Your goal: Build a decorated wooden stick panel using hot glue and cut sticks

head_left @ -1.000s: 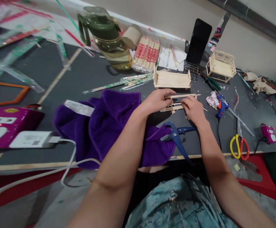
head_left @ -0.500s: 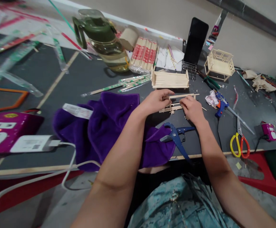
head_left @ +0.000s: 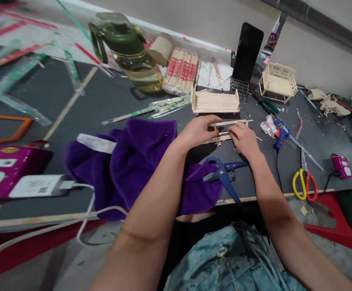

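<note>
In the head view, a small frame of thin wooden sticks stands low on the dark table between my hands. My left hand closes its fingers on the frame's left end. On the right side my right hand pinches the frame, its fingertips partly hidden behind the knuckles. A miniature stick bench stands just behind my hands. Closer to me, a blue-handled cutter lies partly on a purple towel.
Behind are a green-lidded jug, bundled chopsticks and a phone on a wire stand. To the right are a finished-looking miniature chair, a glue gun and scissors. A purple power block sits at left.
The whole view has shifted slightly. Both hands keep their places on the stick frame, with no other clear movement.
</note>
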`<state>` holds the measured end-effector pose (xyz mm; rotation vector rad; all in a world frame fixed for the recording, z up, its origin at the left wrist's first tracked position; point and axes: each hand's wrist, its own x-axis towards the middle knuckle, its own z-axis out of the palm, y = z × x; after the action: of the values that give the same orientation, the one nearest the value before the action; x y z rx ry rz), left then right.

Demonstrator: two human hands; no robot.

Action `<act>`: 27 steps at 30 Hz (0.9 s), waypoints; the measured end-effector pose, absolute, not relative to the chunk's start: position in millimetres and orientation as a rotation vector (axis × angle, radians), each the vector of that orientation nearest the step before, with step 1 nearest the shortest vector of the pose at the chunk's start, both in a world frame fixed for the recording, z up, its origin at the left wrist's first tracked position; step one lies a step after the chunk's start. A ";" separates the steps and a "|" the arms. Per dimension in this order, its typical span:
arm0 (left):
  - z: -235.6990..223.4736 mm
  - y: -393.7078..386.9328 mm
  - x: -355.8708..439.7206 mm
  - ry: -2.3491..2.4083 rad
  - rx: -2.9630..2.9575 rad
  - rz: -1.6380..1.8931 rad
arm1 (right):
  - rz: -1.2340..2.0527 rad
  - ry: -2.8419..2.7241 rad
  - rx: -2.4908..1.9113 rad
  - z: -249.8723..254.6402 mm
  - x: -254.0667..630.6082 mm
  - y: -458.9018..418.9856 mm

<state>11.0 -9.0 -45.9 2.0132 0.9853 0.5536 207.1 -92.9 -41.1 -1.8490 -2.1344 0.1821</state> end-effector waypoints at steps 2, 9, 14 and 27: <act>-45.6 -9.0 11.1 0.990 2.028 0.546 | 0.184 -2.123 -1.837 -42.4 207.3 -93.0; -44.5 -9.1 10.5 0.987 2.022 0.551 | 0.175 -1.934 -1.714 -33.8 224.0 -99.5; -45.5 -7.7 11.0 1.013 2.033 0.518 | -0.076 -1.487 -1.800 -13.3 255.9 -115.5; -52.2 -4.4 8.9 0.980 1.949 0.571 | 0.078 -1.715 -2.460 -23.2 250.7 -151.0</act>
<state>8.9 -4.4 -52.2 1.9488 0.9797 0.5710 250.7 -151.0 -23.2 -2.4598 -1.7151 0.0780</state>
